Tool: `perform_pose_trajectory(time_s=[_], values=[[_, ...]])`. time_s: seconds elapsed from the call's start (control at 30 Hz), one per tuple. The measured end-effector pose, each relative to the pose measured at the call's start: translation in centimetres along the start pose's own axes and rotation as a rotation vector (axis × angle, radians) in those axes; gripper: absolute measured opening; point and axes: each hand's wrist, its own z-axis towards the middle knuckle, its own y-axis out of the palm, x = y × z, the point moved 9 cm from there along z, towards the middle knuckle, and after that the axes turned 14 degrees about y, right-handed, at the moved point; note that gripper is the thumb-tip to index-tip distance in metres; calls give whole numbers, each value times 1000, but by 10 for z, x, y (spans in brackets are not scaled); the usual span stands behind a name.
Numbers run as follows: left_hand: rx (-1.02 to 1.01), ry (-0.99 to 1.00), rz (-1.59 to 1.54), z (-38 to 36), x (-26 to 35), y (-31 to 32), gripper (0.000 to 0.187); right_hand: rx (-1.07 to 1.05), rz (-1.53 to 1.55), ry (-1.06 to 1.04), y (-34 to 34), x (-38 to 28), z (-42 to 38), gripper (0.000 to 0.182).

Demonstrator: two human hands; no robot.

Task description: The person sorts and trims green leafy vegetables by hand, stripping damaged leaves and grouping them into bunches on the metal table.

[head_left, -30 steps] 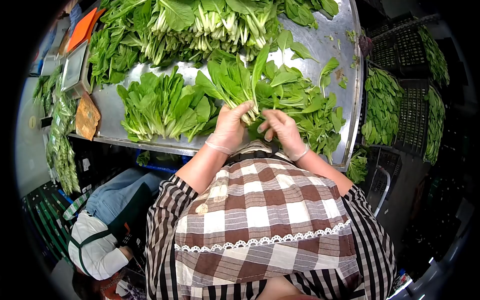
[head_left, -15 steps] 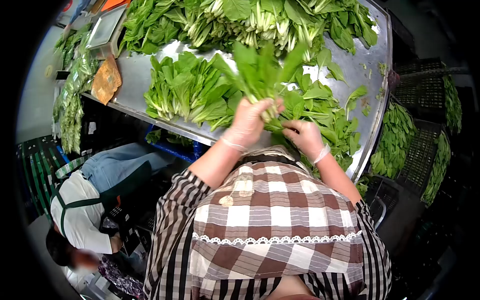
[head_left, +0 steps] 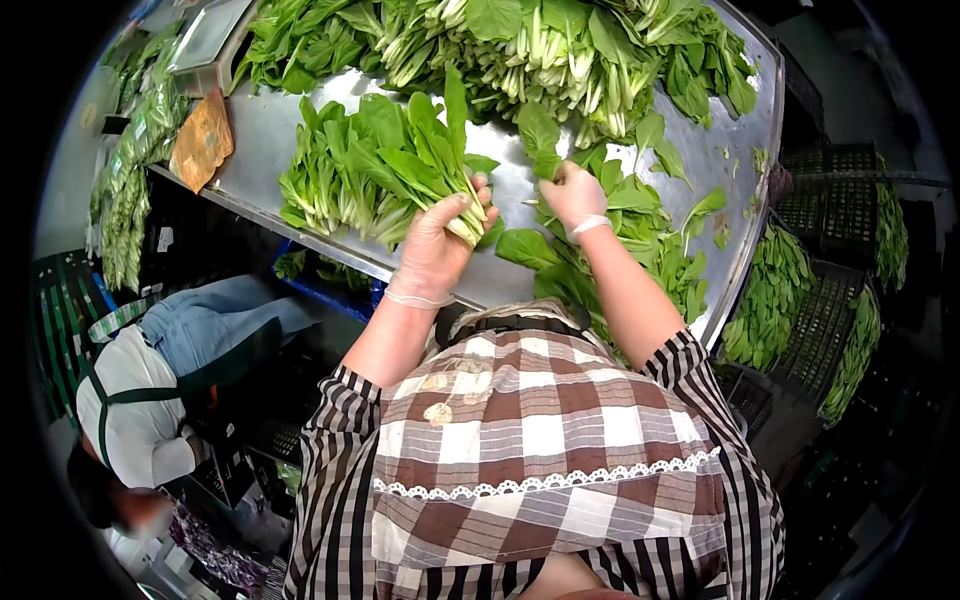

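My left hand [head_left: 442, 240], in a clear glove, is closed around the pale stems of a bunch of leafy greens [head_left: 432, 160]. Those leaves point up and lie against a row of greens [head_left: 335, 175] on the metal table [head_left: 262, 150]. To its right my right hand [head_left: 573, 200], also gloved, is closed in a pinch at a leafy green [head_left: 540, 140], above loose leaves [head_left: 640, 225]. A thin, pointed item [head_left: 530, 202] shows beside its fingers, too small to name.
A big pile of greens [head_left: 560, 55] covers the table's far side. At left are a scale-like box [head_left: 208, 52] and a brown sheet [head_left: 202, 140]. A co-worker [head_left: 140, 395] bends at lower left. Crates [head_left: 820, 310] with greens stand at right.
My left hand has moved left and lowered its bunch against the row. My right hand has parted from it, moving up and slightly left, and now pinches at another leafy green.
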Motion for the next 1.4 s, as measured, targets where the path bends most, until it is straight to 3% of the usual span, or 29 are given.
perform_pose_trajectory(time_s=[0.13, 0.17, 0.3, 0.43, 0.5, 0.57, 0.7, 0.9, 1.0, 1.03, 1.13, 1.27, 1.37, 1.4], values=[[71, -48, 92, -5, -12, -1, 38, -350, 812, -12, -3, 16, -16, 27], [86, -62, 126, -4, -19, -4, 38, -360, 905, -5, -21, 9, -34, 19], [87, -85, 236, -3, -47, -2, 29, -366, 1030, -6, -34, 23, -64, 24], [-29, -41, 331, -5, -65, 20, 26, -310, 1070, -67, -39, 25, -92, 20], [-116, -25, 362, -4, -74, 23, 23, -27, 767, -302, -71, 4, -115, 13], [-81, -58, 411, -7, -77, 19, 22, 279, 464, -560, -91, -14, -134, 13], [10, -40, 373, -9, -75, 25, 20, 358, 351, -791, -98, -21, -155, 16], [-20, -67, 271, -6, -73, 19, 21, 113, 634, -639, -89, 9, -146, 20], [-24, -111, 249, -8, -71, 21, 22, -140, 55, -151, -59, 44, -117, 24], [-14, -126, 233, -11, -71, 23, 22, -56, -29, -188, -62, 51, -113, 26], [-21, -168, 209, -15, -71, 29, 23, -81, 19, -182, -74, 57, -114, 31], [-60, -223, 218, -19, -77, 34, 27, -238, 455, -201, -66, 44, -114, 27], [-123, -194, 261, -19, -76, 40, 30, -365, 852, 54, -57, 42, -112, 19], [-148, -177, 341, -20, -75, 40, 30, -283, 748, -25, -60, 40, -110, 18]])
